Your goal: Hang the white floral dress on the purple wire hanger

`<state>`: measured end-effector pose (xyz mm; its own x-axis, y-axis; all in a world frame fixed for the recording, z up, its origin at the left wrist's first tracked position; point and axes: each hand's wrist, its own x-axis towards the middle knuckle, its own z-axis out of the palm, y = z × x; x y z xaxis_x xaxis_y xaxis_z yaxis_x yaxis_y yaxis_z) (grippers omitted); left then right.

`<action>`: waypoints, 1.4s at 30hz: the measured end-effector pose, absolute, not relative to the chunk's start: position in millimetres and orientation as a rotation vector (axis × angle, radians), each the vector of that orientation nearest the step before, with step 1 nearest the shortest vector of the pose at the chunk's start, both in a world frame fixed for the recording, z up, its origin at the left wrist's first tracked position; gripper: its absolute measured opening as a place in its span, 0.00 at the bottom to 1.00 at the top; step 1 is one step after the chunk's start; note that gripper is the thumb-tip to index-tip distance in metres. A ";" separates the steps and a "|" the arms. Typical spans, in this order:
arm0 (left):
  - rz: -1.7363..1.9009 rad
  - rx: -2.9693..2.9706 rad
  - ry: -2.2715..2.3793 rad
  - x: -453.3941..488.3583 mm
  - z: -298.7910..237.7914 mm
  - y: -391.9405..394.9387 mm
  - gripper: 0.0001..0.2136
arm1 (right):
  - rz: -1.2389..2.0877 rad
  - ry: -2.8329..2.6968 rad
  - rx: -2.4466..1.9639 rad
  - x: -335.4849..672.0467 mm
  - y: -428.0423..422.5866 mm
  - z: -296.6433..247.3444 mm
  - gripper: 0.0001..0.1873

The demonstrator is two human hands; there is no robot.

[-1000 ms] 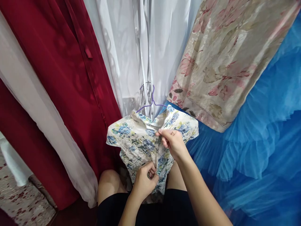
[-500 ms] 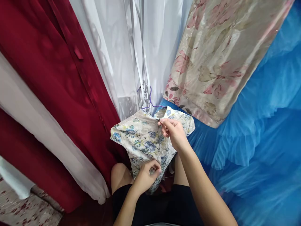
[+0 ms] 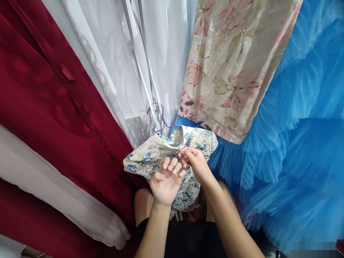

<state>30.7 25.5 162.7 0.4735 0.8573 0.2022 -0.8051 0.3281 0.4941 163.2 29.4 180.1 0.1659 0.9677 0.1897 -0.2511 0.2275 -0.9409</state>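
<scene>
A blue-and-white floral garment (image 3: 143, 159) hung just below the middle of the view, at six o'clock from its purple hanger (image 3: 163, 118). The sloping arms of the hanger ran down inside the neckline, so the shoulders enclosed their ends. The garment's long axis ran from the neckline at about twelve o'clock to the hem between five and six, the hem end pointing toward the person's knees (image 3: 143, 204) and dark shorts (image 3: 188, 238). One sleeve pointed to nine o'clock, the other to two.

The right hand (image 3: 196, 163) had its thumb and forefinger pinched together on the front edge of the neckline; a small dark detail at the fingertips was too tiny to identify. The left hand (image 3: 166, 184) was palm up, fingers loosely bent and gripping nothing, in front of the cloth at seven o'clock from the other hand; whether it touched the cloth could not be told.

White straps (image 3: 146, 71) reached down to the hanger from eleven o'clock against white cloth (image 3: 172, 53). Red cloth (image 3: 53, 89) hung toward ten, a pale length (image 3: 53, 186) toward eight, blue ruffled fabric (image 3: 295, 143) at three. Between one and two hung a pink-flowered panel (image 3: 228, 71), its lower border carrying dark marks (image 3: 192, 117) too small to read.
</scene>
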 end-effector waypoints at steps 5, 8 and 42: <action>1.221 0.648 0.145 39.7 168.9 31.6 0.10 | 1.148 -1.104 -0.907 174.2 30.4 180.7 0.15; 1.316 0.747 0.210 46.5 174.9 36.8 0.08 | 1.180 -1.167 -0.901 180.2 26.9 181.8 0.14; 1.548 1.065 0.616 56.0 215.8 38.2 0.03 | 0.827 -1.111 -0.980 147.8 36.5 154.3 0.13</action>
<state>56.0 38.2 215.8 0.0094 0.9533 0.3018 -0.4849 -0.2597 0.8351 147.8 36.5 154.3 0.2501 0.9092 0.3330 -0.0582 0.3574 -0.9321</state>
